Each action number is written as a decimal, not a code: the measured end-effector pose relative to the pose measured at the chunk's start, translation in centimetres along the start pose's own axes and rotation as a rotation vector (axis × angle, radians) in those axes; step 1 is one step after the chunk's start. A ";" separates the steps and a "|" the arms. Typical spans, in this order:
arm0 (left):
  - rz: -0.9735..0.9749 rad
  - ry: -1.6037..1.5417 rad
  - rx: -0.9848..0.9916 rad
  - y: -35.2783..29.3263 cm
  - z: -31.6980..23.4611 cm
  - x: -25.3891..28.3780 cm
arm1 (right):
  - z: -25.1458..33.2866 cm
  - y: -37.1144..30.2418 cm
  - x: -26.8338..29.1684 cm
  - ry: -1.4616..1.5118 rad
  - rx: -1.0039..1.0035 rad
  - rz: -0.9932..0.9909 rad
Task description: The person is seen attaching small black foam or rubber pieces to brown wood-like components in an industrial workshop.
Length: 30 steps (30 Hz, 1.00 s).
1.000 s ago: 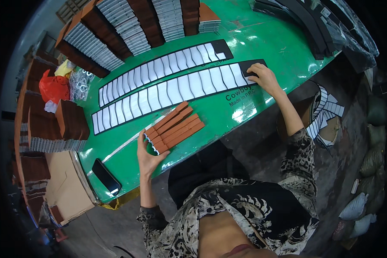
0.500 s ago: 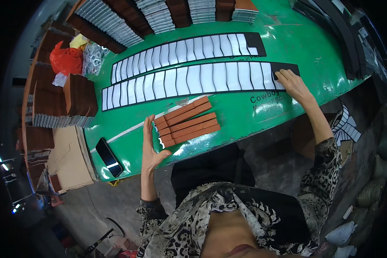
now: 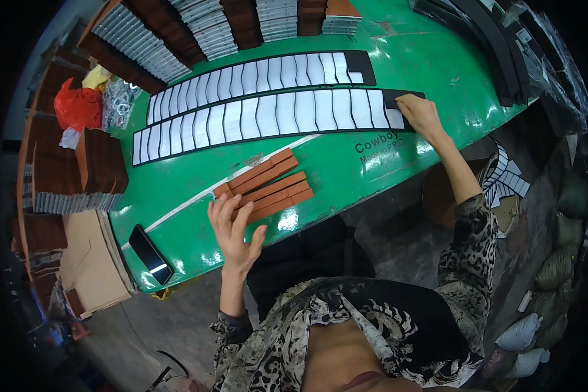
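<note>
A long black strip point(image 3: 400, 95) backed with white segments lies across the green table. At its right end, my right hand point(image 3: 422, 117) has its fingertips pinched together on the dark end section; anything between them is too small to make out. Behind it lies a second similar strip point(image 3: 268, 70), its right end partly bare black. My left hand point(image 3: 236, 236) is open, fingers spread, over the left end of several reddish-brown slotted bars point(image 3: 274, 196). The fingers hide the bars' left ends, and I cannot tell whether they touch.
Tall stacks of brown, silver-edged pieces point(image 3: 157, 52) stand at the back and left point(image 3: 59, 163). A red plastic bag point(image 3: 78, 106) sits between them. A phone point(image 3: 149, 253) lies by the table's left edge near cardboard point(image 3: 88, 261). Dark strips point(image 3: 496, 59) are piled at the right.
The whole view has shifted slightly. My left hand has moved right, from beside the bars' ends to over them, with fingers more curled. My right hand stays at the strip's end.
</note>
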State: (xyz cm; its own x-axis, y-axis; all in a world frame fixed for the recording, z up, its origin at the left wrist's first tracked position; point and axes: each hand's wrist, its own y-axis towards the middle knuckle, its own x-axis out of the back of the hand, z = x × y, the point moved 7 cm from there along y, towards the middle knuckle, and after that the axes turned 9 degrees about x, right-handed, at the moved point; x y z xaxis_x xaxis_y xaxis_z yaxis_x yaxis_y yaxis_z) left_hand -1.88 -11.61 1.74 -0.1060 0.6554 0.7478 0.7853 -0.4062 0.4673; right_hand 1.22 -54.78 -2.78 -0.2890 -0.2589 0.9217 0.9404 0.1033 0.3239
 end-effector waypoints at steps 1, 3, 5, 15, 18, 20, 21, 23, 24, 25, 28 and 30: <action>-0.004 0.004 0.002 -0.1 -0.3 0.0 | 0.0 0.2 0.1 0.002 0.005 -0.001; -0.004 -0.007 -0.015 -0.4 -0.9 -0.3 | -3.1 -0.7 -0.8 0.671 -0.494 -0.093; -0.020 0.020 0.002 -0.2 -1.6 0.2 | -1.0 -0.9 -0.8 0.869 -0.630 -0.108; 0.122 0.275 -0.002 3.8 -4.2 -3.2 | 16.9 0.6 -2.5 1.545 -0.488 0.185; 0.167 0.372 0.036 4.0 -3.5 -4.5 | 18.3 2.0 -3.2 1.371 -0.317 0.180; 0.192 0.383 0.047 3.8 -3.3 -5.0 | 18.9 3.0 -2.8 1.021 -0.099 0.127; 0.220 0.405 0.055 3.6 -3.2 -5.1 | 19.4 3.4 -3.0 1.019 -0.098 0.143; 0.229 0.403 0.089 3.4 -3.2 -5.2 | 20.6 4.3 -2.7 0.829 0.006 0.116; 0.237 0.408 0.105 3.5 -3.2 -5.2 | 21.0 4.8 -2.4 0.766 0.048 0.050; 0.238 0.402 0.117 3.6 -3.1 -5.2 | 21.2 5.0 -2.8 0.765 0.050 0.063; 0.292 0.396 0.149 3.8 -2.8 -5.4 | 21.7 5.8 -2.7 0.627 0.172 -0.018; 0.300 0.386 0.162 3.6 -2.7 -5.3 | 21.9 6.3 -2.7 0.562 0.190 -0.027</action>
State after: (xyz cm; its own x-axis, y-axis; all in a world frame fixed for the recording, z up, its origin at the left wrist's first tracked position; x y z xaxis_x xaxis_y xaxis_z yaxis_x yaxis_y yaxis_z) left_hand -0.14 -18.25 0.70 -0.0549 0.2296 0.9717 0.8969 -0.4163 0.1491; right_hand 3.98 -32.36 1.50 -0.1245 -0.7274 0.6748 0.8708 0.2459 0.4258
